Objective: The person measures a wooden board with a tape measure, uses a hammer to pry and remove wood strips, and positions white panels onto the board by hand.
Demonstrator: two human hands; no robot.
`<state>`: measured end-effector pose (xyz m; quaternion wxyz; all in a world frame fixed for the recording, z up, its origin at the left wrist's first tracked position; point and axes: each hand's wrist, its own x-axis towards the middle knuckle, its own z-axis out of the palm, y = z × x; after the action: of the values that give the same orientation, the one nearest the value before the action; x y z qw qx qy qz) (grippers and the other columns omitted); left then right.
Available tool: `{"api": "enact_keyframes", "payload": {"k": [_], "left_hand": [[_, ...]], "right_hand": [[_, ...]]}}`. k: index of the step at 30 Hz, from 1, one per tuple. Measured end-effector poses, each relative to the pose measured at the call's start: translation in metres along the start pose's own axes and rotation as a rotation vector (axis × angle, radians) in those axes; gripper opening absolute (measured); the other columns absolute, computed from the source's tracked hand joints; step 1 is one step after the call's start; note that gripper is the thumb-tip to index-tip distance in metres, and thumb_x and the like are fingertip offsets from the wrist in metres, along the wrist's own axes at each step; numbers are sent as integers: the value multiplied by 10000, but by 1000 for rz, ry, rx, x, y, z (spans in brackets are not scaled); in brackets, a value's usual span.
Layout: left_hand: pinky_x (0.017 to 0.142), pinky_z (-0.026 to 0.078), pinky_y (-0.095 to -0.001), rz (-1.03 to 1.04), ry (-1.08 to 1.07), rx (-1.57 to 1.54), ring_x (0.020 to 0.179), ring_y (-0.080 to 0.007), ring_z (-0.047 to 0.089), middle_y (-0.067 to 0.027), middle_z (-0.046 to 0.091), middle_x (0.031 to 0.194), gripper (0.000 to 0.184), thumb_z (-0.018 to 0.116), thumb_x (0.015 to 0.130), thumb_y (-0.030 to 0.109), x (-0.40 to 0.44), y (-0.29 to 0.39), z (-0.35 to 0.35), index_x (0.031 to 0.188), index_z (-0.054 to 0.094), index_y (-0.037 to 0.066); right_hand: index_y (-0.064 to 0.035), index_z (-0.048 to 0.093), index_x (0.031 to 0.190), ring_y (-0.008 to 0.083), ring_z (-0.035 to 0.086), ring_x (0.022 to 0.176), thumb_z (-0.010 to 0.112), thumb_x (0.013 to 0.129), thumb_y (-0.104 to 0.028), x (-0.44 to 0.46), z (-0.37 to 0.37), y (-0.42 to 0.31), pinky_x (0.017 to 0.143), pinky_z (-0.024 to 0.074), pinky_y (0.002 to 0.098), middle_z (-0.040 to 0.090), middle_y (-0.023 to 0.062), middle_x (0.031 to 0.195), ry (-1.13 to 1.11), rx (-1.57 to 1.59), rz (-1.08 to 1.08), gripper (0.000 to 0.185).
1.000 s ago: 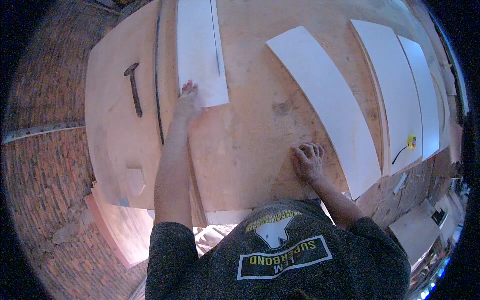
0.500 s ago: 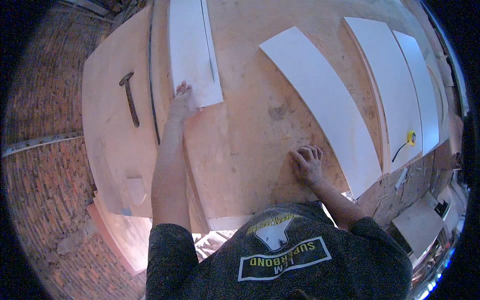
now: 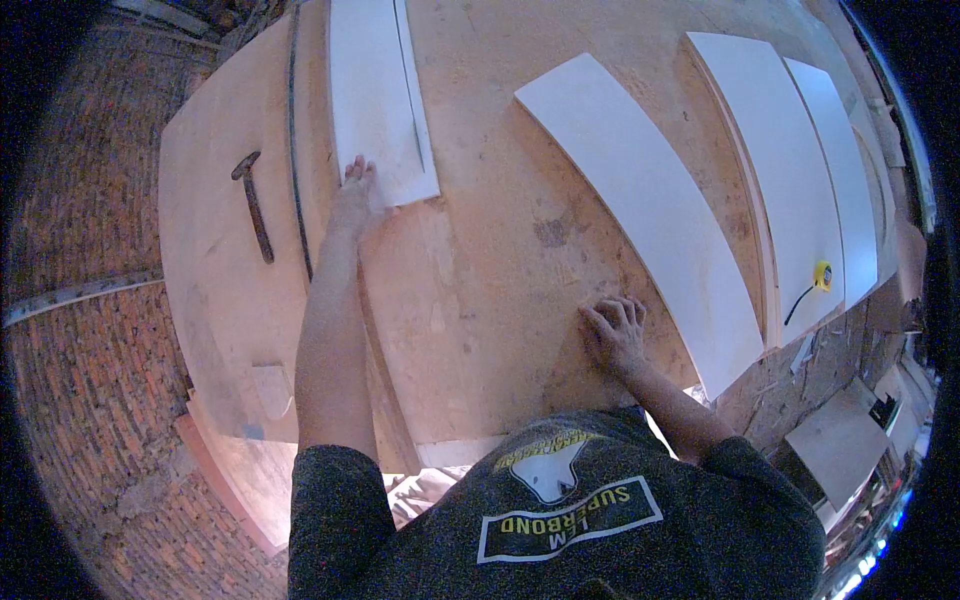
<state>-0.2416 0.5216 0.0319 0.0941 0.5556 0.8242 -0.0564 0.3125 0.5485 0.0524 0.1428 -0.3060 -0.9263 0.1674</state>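
Observation:
My left hand (image 3: 352, 195) lies on the near end of a long white panel (image 3: 372, 95), its fingers stretched along the left edge. This panel sits on a strip of bare wood (image 3: 400, 270) that runs back toward my body. Close to a curved white panel (image 3: 650, 190), my right hand (image 3: 615, 328) rests on the wooden worktop (image 3: 500, 300). Its fingers are bent but spread, and I see nothing in them. A hammer (image 3: 256, 208) lies left of my left forearm.
Further white panels (image 3: 785, 165) lie at the right, with a yellow tape measure (image 3: 822, 275) on them. A dark strip (image 3: 298, 150) runs between hammer and left panel. A small wood offcut (image 3: 270, 390) lies near the front left edge. A brick wall (image 3: 80, 400) stands left.
The left white panel has slid a little away from me along the worktop, with my left hand moving along on it. My right hand has stayed in place. The view has shifted slightly.

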Motion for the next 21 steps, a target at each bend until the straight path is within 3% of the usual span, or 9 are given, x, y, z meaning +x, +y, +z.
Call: {"api": "enact_keyframes", "payload": {"k": [3,8,15,21], "left_hand": [[1232,247,-400,65,52,-24,1508,-367,216,-214,201,1633,1136,870,681,451,8,-13,13,1547,288,2],[1231,251,-390,-26,-35,-92,1508,-365,215,-217,203,1630,1121,857,693,467,-1,15,-33,1543,295,-1],[1232,247,-399,5,0,-39,1507,-374,214,-215,205,1630,1108,835,700,513,15,-3,-11,1540,314,14],[1234,239,-399,-26,-132,-4,1515,-363,196,-204,194,1636,1186,851,639,574,32,-4,-27,1543,316,23]], "right_hand": [[-171,679,1136,313,519,1098,763,796,-213,2,-2,-1,1009,352,542,571,71,1072,27,-19,-18,353],[-195,670,1173,311,510,1137,749,816,-219,-2,1,0,1036,333,549,577,62,1123,-9,-10,16,367],[-170,680,1166,317,522,1124,754,805,-192,-1,-8,-1,1012,348,548,572,78,1099,-44,9,0,369],[-170,661,1197,325,513,1129,730,776,-162,-6,-5,3,1029,342,557,551,87,1137,-85,19,-7,426]]}}
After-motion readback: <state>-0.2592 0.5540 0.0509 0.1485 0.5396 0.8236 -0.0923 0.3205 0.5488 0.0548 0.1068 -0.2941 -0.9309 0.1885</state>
